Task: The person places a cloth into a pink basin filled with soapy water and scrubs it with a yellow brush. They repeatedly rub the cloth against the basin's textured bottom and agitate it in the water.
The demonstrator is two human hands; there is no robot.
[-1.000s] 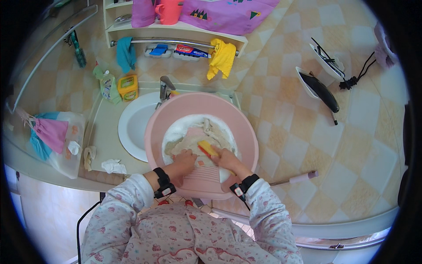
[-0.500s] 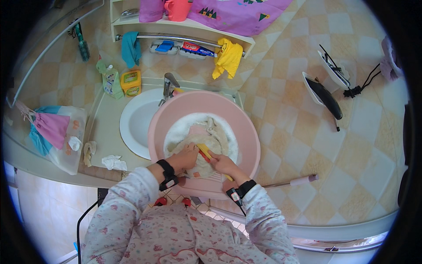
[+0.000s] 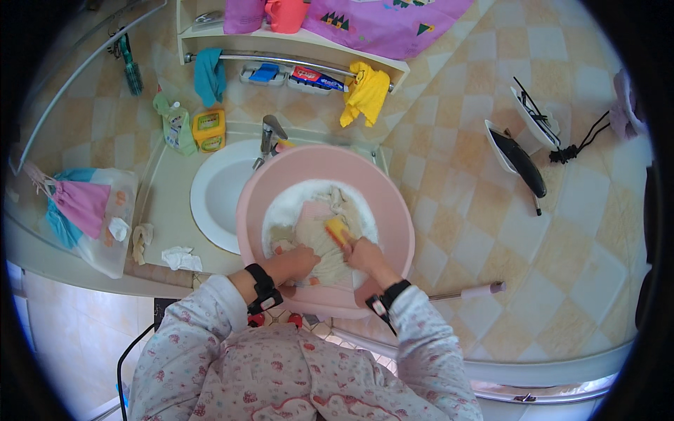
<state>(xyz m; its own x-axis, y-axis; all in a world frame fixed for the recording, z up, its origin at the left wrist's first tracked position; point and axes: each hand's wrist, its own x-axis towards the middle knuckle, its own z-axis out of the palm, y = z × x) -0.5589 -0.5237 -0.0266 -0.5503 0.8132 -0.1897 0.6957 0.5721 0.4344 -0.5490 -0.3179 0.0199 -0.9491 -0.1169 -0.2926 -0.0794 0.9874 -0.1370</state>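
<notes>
A wide pink basin (image 3: pixel 397 210) holds white suds (image 3: pixel 281 203) and a wet cream cloth (image 3: pixel 319 235). My left hand (image 3: pixel 302 262) is closed on the near left part of the cloth, its fingertips partly hidden. In my right hand (image 3: pixel 365 255) is a yellow scrubbing brush (image 3: pixel 339 230) with some red on it, smeared by motion. The brush is over the right side of the cloth; I cannot tell whether it touches. Both wrists wear black straps with small devices.
Under the basin's left side lies a white oval sink (image 3: pixel 210 196) with a metal faucet (image 3: pixel 270 132) behind it. Crumpled tissue (image 3: pixel 182 259) and a yellow box (image 3: pixel 209 130) are on the counter. A rod with a pale grip (image 3: pixel 484 289) sticks out at right.
My right hand has moved slightly right with the brush, whose head now points up and left. My left hand has shifted a little down and right, and the cloth looks flatter.
</notes>
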